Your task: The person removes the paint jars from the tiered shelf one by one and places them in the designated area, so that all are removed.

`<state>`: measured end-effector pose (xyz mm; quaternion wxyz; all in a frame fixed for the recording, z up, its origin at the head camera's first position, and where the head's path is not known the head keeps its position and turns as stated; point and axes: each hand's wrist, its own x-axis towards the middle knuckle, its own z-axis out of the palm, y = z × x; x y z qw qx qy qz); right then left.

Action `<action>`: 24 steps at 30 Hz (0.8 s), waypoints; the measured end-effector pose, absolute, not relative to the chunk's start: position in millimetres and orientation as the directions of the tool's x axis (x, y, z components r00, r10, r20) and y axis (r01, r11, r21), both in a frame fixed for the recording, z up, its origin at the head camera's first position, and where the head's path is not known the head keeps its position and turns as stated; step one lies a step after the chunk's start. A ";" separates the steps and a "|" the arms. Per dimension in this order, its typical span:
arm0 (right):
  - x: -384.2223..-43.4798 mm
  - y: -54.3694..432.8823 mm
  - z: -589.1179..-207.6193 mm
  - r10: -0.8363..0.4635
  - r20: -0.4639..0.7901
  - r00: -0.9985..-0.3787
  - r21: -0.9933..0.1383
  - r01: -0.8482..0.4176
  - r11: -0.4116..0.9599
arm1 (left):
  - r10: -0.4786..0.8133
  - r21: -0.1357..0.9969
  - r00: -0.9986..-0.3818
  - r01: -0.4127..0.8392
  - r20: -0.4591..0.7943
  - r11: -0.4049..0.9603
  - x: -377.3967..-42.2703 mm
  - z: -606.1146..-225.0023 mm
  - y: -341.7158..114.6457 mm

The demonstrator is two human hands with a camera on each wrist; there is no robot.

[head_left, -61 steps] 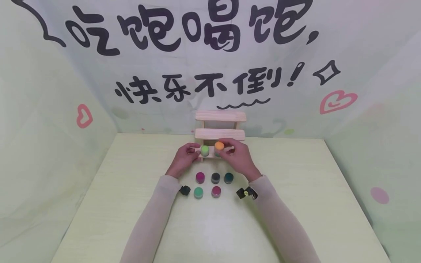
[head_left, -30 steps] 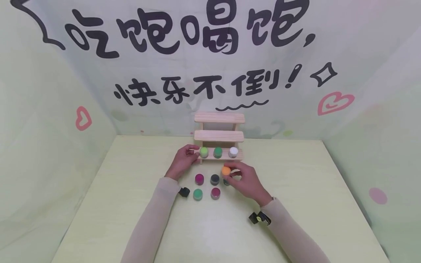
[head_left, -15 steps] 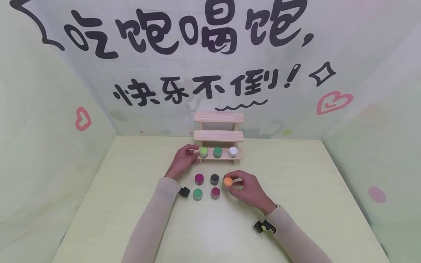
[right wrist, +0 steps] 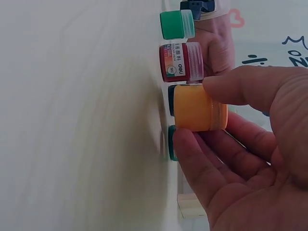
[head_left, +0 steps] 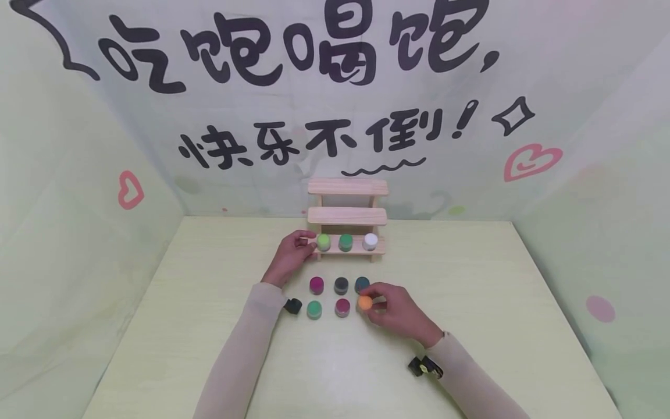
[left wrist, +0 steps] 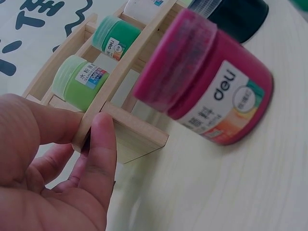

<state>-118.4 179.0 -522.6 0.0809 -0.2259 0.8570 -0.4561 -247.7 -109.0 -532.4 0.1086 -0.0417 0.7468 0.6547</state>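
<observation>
My left hand (head_left: 291, 255) pinches the left end of the lowest step of a small wooden three-step rack (head_left: 348, 216); the left wrist view shows thumb and fingers on that board's end (left wrist: 108, 103). On this step stand a light green paint jar (head_left: 323, 242), a green paint jar (head_left: 346, 242) and a white paint jar (head_left: 370, 241). Between thumb and fingers my right hand (head_left: 400, 311) holds an orange paint jar (right wrist: 197, 108), low over the table, just right of a crimson paint jar (head_left: 342, 307). Whether its base touches the table is unclear.
More paint jars stand on the table (head_left: 220, 349) before the rack: magenta (head_left: 316, 285), dark grey (head_left: 341, 285), dark teal (head_left: 362, 284) and mint green (head_left: 314, 309). A printed cloth (head_left: 251, 192) hangs behind and at both sides.
My right hand has carried the orange jar from the rack's lowest step toward me, down to the right end of the front jar row. The left hand has stayed at the rack.
</observation>
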 end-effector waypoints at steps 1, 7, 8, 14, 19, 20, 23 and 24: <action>-118.0 178.8 -523.4 -0.457 0.054 -0.888 -0.817 -0.303 0.492 | 0.080 0.969 -0.973 -0.203 -0.215 0.141 -247.6 -532.1 -108.9; -116.2 178.0 -526.9 -0.442 0.009 -0.897 -0.806 -0.268 0.527 | 0.079 0.971 -0.974 -0.202 -0.214 0.131 -247.6 -531.9 -108.8; -116.3 178.0 -527.4 -0.441 0.011 -0.897 -0.803 -0.271 0.531 | 0.079 0.971 -0.974 -0.202 -0.213 0.128 -247.8 -532.2 -108.9; -116.1 179.4 -525.6 -0.432 0.019 -0.902 -0.799 -0.273 0.536 | 0.080 0.973 -0.974 -0.199 -0.210 0.120 -246.5 -530.7 -109.3; -115.7 182.6 -519.7 -0.427 0.034 -0.904 -0.830 -0.263 0.492 | 0.088 0.972 -0.972 -0.207 -0.217 0.116 -246.0 -529.9 -108.8; -115.9 183.5 -517.9 -0.430 0.041 -0.902 -0.836 -0.267 0.480 | 0.091 0.972 -0.972 -0.208 -0.218 0.111 -246.0 -529.7 -108.6; -118.2 186.0 -513.1 -0.437 0.058 -0.897 -0.846 -0.277 0.455 | 0.098 0.972 -0.969 -0.218 -0.227 0.090 -246.1 -529.0 -108.5; -119.6 186.8 -511.8 -0.439 0.062 -0.896 -0.846 -0.280 0.453 | 0.098 0.971 -0.968 -0.222 -0.230 0.086 -246.0 -528.8 -108.5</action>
